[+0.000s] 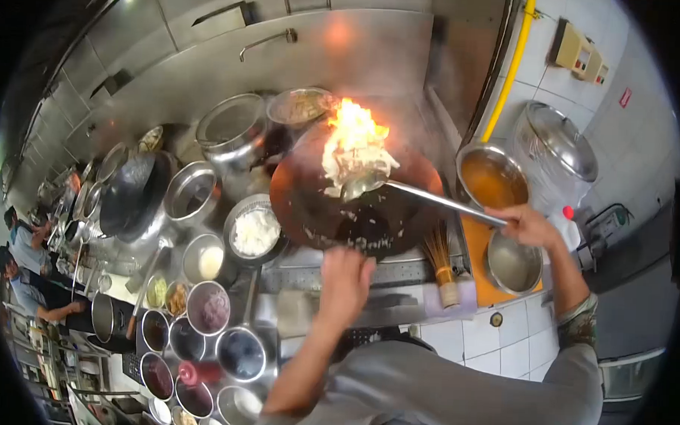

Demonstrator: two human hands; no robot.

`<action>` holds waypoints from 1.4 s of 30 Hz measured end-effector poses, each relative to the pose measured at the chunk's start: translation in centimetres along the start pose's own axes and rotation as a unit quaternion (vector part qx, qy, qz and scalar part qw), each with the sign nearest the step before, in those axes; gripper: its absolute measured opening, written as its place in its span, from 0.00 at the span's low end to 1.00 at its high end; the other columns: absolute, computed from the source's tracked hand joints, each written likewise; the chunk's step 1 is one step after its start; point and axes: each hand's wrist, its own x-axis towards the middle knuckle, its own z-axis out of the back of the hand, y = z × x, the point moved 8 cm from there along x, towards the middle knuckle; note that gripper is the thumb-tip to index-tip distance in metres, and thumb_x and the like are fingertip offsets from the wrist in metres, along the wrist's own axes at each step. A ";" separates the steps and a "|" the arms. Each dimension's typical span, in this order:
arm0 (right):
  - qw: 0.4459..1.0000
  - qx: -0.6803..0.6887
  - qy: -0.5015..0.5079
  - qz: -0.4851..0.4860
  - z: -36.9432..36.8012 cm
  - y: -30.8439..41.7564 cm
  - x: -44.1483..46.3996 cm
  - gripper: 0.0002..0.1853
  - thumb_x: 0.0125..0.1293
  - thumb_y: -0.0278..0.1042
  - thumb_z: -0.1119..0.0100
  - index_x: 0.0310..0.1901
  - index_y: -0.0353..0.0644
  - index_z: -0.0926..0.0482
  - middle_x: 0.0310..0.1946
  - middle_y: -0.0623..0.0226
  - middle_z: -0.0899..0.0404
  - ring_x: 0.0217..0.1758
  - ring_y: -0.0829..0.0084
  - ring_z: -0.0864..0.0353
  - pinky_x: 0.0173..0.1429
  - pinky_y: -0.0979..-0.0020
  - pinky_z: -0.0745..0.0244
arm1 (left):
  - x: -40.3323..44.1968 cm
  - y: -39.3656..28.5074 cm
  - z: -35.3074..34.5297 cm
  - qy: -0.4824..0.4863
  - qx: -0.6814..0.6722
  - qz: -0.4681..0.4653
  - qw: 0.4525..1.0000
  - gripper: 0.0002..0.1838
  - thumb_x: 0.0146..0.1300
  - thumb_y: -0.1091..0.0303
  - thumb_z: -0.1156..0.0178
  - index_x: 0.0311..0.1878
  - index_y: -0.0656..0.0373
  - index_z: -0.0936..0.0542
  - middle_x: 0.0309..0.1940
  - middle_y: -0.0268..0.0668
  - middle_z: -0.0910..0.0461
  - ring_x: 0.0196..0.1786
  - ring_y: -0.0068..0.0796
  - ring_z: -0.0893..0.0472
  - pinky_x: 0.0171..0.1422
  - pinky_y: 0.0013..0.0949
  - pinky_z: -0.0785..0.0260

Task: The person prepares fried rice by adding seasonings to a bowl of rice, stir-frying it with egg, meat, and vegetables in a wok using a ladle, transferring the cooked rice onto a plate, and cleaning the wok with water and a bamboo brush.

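My right hand [533, 225] is closed around the long metal handle of a ladle [445, 201]. Over the wok [299, 196], the ladle's bowl sits against a pile of pale food [357, 162] in mid-air, with bright orange flame [354, 127] flaring above it. My left hand [345, 280] is closed at the near rim of the wok; the exact grip is partly hidden by the fingers. Small pale bits are scattered across the wok's dark inside.
Left of the wok stands a bowl of white food [255, 232], with several metal pots of ingredients [209, 309] nearer me. On the right are a pot of orange liquid [495, 177], a metal bowl [514, 262] and a bamboo brush [443, 272]. Other people [30, 280] stand far left.
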 end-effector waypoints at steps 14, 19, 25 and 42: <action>0.989 -0.026 -0.111 0.092 1.6 4.3 1.8 0.32 0.50 0.17 0.52 0.60 0.47 0.25 0.41 0.57 0.18 0.38 0.64 0.20 0.47 0.67 0.26 | -0.1 3.2 -2.9 -0.034 -0.004 -0.035 0.999 0.11 0.58 0.66 0.38 0.30 0.61 0.29 0.29 0.46 0.31 0.38 0.52 0.30 0.45 0.49 0.36; 0.983 0.162 -0.060 -0.065 -3.4 4.5 0.9 0.28 0.58 0.22 0.47 0.64 0.38 0.30 0.38 0.71 0.20 0.34 0.84 0.26 0.40 0.79 0.29 | 4.0 4.5 -3.6 -0.032 -0.034 0.029 0.998 0.11 0.58 0.65 0.37 0.28 0.62 0.25 0.28 0.46 0.26 0.38 0.51 0.27 0.43 0.50 0.34; 0.896 0.376 -0.097 -0.217 -12.3 5.5 5.9 0.31 0.59 0.28 0.45 0.67 0.39 0.36 0.30 0.69 0.26 0.27 0.82 0.26 0.29 0.74 0.28 | 3.2 6.3 -5.8 0.026 -0.061 0.042 0.997 0.11 0.62 0.65 0.39 0.41 0.63 0.22 0.36 0.46 0.23 0.47 0.48 0.26 0.53 0.45 0.34; 0.992 -0.081 -0.090 0.042 -6.8 5.9 9.6 0.33 0.56 0.23 0.49 0.67 0.47 0.34 0.36 0.52 0.25 0.39 0.53 0.22 0.45 0.60 0.27 | -12.8 39.4 5.7 -0.234 -0.295 0.574 0.727 0.15 0.58 0.67 0.44 0.28 0.74 0.21 0.21 0.48 0.20 0.26 0.39 0.19 0.30 0.40 0.28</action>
